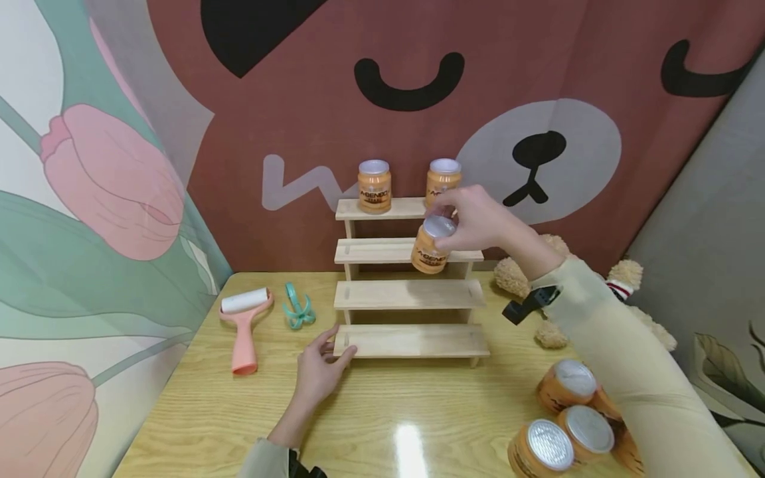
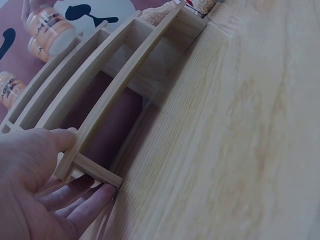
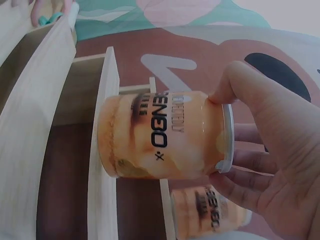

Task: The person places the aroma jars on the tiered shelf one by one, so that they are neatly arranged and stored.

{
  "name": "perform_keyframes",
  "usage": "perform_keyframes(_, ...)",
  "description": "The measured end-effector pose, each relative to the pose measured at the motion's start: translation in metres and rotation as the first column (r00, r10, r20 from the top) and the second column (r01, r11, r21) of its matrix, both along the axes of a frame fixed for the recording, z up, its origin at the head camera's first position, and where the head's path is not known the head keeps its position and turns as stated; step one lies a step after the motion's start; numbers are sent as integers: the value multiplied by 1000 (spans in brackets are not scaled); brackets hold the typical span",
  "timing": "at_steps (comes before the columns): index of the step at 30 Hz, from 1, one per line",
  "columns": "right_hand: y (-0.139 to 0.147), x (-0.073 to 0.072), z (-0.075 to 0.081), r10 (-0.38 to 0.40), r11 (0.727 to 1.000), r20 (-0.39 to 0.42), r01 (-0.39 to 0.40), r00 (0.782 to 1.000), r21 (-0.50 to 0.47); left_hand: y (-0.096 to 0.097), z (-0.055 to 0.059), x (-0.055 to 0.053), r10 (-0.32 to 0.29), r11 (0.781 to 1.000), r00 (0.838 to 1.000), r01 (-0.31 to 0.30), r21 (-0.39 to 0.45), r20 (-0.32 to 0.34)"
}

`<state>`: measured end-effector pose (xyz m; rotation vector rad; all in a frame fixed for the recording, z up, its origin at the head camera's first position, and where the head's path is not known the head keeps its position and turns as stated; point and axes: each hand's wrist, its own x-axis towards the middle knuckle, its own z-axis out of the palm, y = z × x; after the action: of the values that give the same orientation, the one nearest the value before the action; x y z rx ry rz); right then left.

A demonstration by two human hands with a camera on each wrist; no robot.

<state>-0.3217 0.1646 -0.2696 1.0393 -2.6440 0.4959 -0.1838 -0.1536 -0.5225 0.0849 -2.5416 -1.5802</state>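
My right hand (image 1: pixel 478 216) grips an orange can (image 1: pixel 427 251) by its upper rim, thumb on one side and fingers on the other. The can tilts slightly in front of the second-highest step of a wooden tiered display shelf (image 1: pixel 412 294); the right wrist view cannot settle whether its base (image 3: pixel 107 135) touches the board. My left hand (image 1: pixel 319 372) holds the left end of the lowest step, with its thumb (image 2: pixel 62 139) on the board and fingers around the side support. Two similar orange cans, a left one (image 1: pixel 374 189) and a right one (image 1: pixel 443 178), stand on the top step, the right one partly covered by my hand.
Several orange cans (image 1: pixel 550 445) cluster at the table's front right, partly behind my sleeve. A plush toy (image 1: pixel 512 277) lies right of the shelf. On the left are a pink-handled roller (image 1: pixel 244 335) and a teal claw-shaped tool (image 1: pixel 299 312). A printed curtain (image 1: pixel 287 133) hangs behind.
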Motion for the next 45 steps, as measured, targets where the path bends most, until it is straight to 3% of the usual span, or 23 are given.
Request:
perform_keyframes(4, -16, -8, -3, -20, 999, 6, 20, 1000, -39, 0, 0, 0, 6, 1000, 1000, -6, 0, -5)
perform_keyframes(10, -40, -14, -6, -62, 993, 82, 70, 995, -97, -1, 1, 1, 8, 1000, 1000, -8, 5, 2)
perform_keyframes(18, -67, -23, -8, -70, 991, 149, 86, 986, -107, -3, 0, 0, 3, 1000, 1000, -3, -4, -10)
perform_keyframes(32, -91, -35, -24, -101, 976, 155, 129, 983, -177, 0, -1, 0, -6, 1000, 1000, 6, -6, -19)
perform_keyframes(45, -92, -36, -37, -76, 960, 106, 101, 992, -260, 1, -2, -1, 8, 1000, 1000, -8, -2, 3)
